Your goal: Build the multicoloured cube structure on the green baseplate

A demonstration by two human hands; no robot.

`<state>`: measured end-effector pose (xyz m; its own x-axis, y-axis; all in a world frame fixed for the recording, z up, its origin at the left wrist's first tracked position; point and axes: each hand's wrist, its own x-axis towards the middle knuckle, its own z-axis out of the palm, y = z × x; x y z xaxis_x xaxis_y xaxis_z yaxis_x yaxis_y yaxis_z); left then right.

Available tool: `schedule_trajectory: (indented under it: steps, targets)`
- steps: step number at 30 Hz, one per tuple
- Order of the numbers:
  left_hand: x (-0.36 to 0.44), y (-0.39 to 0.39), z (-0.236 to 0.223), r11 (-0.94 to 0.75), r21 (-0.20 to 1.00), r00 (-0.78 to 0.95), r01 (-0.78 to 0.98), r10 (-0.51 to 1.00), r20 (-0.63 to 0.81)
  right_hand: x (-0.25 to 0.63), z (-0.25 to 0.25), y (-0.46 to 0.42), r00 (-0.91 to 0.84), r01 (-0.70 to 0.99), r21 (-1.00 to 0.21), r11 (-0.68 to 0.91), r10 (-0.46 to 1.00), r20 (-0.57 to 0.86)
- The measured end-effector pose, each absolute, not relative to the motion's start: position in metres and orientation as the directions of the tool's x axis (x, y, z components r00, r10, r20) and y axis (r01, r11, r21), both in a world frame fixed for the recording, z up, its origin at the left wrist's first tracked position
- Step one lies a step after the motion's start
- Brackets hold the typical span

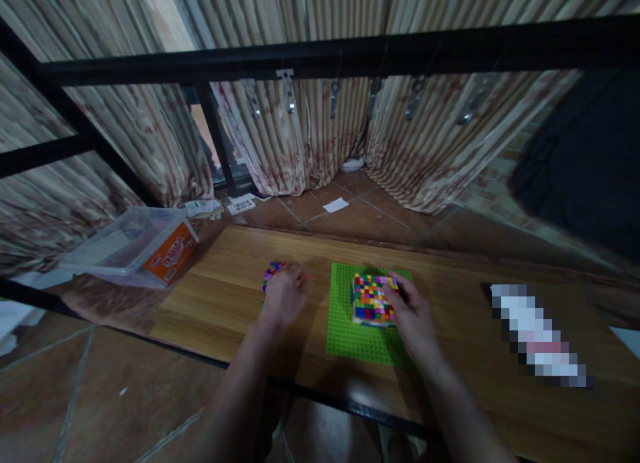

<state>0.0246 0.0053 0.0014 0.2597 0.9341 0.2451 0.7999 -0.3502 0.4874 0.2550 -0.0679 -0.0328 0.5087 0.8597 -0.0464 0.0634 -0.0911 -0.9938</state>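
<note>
- The multicoloured brick block [367,302] sits on the green studded baseplate [343,343], which lies on the wooden table [210,283].
- The right hand [414,313] is at the block's right end, thumb over the top; whether the grip clasps it or only steadies it, I cannot tell.
- The left hand [286,295] is curled over the loose small bricks [269,276], left of the baseplate. A reddish speck shows by its fingertips, but I cannot tell whether the grip has a piece.
- The block should be light and stiff, probably hard plastic, fairly smooth yet knobbly on top. It could split at its seams if twisted or squeezed unevenly.
- Low on two opposite side walls looks the best place to hold it; single bricks suit a fingertip pinch by their sides.
- The right hand hides the block's right end and part of the baseplate; the left covers much of the pile.
- Whether the block is hollow or pressed onto the studs is unclear.
- A pale item [535,336] at the right is pixelated beyond naming.
</note>
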Motion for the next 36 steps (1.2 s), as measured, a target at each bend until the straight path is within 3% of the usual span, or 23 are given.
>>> schedule_trajectory:
  steps: [4,11,36]
  targets:
    - [0.055,-0.014,0.003,-0.445,0.676,0.4,0.588,0.886,0.235,0.253,-0.03,-0.068,0.51,0.062,-0.996,-0.067,0.86,-0.026]
    - [0.076,-0.024,0.005,-0.419,0.788,0.45,0.451,0.869,0.205,0.251,-0.026,-0.068,0.518,0.107,-0.993,-0.041,0.855,0.021]
    - [0.08,-0.032,0.011,-0.399,0.842,0.49,0.363,0.85,0.191,0.252,-0.028,-0.066,0.521,0.125,-0.992,-0.033,0.853,0.038]
